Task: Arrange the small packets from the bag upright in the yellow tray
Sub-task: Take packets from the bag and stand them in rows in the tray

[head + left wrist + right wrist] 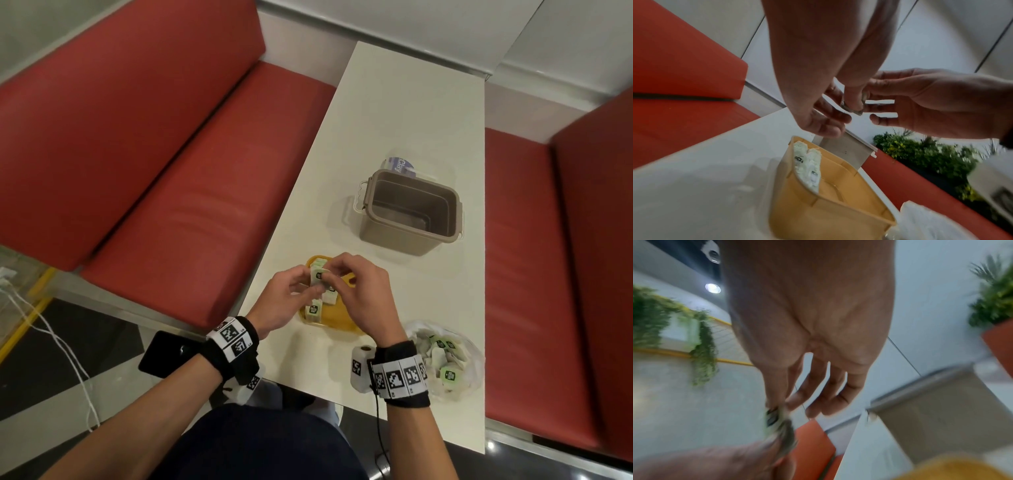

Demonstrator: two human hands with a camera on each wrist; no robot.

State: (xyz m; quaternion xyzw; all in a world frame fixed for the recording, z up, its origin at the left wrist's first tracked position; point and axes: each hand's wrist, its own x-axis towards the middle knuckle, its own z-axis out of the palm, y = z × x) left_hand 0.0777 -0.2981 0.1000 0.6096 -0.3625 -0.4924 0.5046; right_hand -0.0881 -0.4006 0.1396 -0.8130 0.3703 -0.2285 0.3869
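Both hands meet above the tray [342,320] in the head view: left hand [284,301] and right hand [363,294] each pinch the same packet [318,277] at fingertips. More packets stand along the tray's left side. Bag [445,359] of packets lies on the tabletop [404,113] right of the tray; a grey bin [411,212] stands beyond.

Left wrist view: left hand [818,91] thumb and forefinger pinch the packet [852,108]; 2 packets [807,167] lean upright against the tray [818,211] wall.

Right wrist view, blurred: right hand [809,331] thumb and forefinger nip the packet [777,417]; other fingers loose.
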